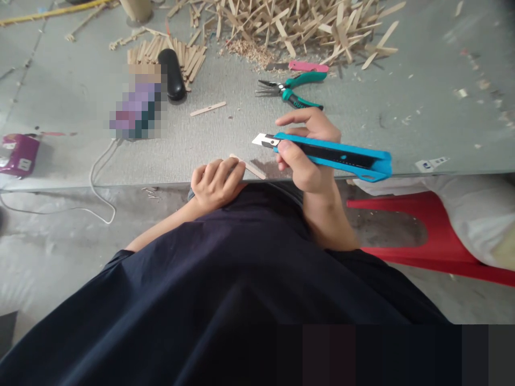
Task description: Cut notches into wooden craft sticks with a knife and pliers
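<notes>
My right hand [308, 147] is closed round a blue utility knife [346, 155], its short blade out and pointing left above the table. At the table's front edge my left hand [217, 182] is closed, its fingers curled over one end of a wooden craft stick [254, 169]. The stick's other end lies free to the right. A second craft stick [208, 109], with a small dark slot in its middle, lies flat farther back. Green-handled pliers [292, 88] lie beyond my right hand, their jaws to the left. Behind them is a pink-handled blade [308, 66].
A big heap of crossed craft sticks [289, 21] and shavings [251, 52] covers the back. Left of it are stacked sticks [195, 64], a black case [172, 75], a blurred-out device with a white cable [93, 166], and a purple box [20, 154]. A red chair [434, 225] stands at right.
</notes>
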{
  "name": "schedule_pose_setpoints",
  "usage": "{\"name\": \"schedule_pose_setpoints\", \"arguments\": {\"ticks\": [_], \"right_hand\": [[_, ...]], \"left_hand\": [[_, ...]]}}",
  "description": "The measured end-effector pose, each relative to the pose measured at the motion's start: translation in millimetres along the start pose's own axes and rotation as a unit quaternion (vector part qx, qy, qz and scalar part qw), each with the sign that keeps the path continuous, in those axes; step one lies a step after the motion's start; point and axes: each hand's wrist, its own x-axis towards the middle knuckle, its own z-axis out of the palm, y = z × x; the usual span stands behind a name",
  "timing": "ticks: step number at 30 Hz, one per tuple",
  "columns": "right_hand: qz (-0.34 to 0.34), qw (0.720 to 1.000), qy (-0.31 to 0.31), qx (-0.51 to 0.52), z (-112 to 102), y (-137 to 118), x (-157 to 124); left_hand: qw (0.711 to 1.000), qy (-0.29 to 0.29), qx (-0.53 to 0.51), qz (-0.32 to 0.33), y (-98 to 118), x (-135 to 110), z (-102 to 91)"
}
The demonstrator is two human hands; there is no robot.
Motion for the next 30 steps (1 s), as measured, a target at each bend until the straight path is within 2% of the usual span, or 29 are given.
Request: {"name": "schedule_pose_setpoints", "arguments": {"ticks": [3,10,14,16,20,24,30], "right_hand": [[-0.005,1.000,-0.006,0.028,0,-2,-6],[-0.006,0.992,-0.105,-0.066,-6,-20,-6],[0.018,0.993,-0.092,-0.067,-9,-25,-4],[0.025,0.994,-0.087,-0.064,-7,-24,-5],[-0.009,0.994,-0.087,-0.061,-1,-18,-8],[0.008,0.990,-0.115,-0.082,3,-17,-10],[-0.006,0.990,-0.105,-0.089,5,-24,-10]], "left_hand": [[1.000,-0.009,0.002,0.006,-2,0,-0.2],[0.999,0.020,-0.011,0.026,-4,3,-2.5],[0.999,0.016,-0.034,0.011,-5,-10,4.9],[0.999,-0.009,-0.045,-0.029,-4,-19,8.8],[0.980,-0.121,-0.082,-0.131,-1,-30,11.7],[0.975,-0.156,-0.068,-0.145,1,-28,10.3],[0.951,-0.234,-0.120,-0.164,-2,-23,8.8]]}}
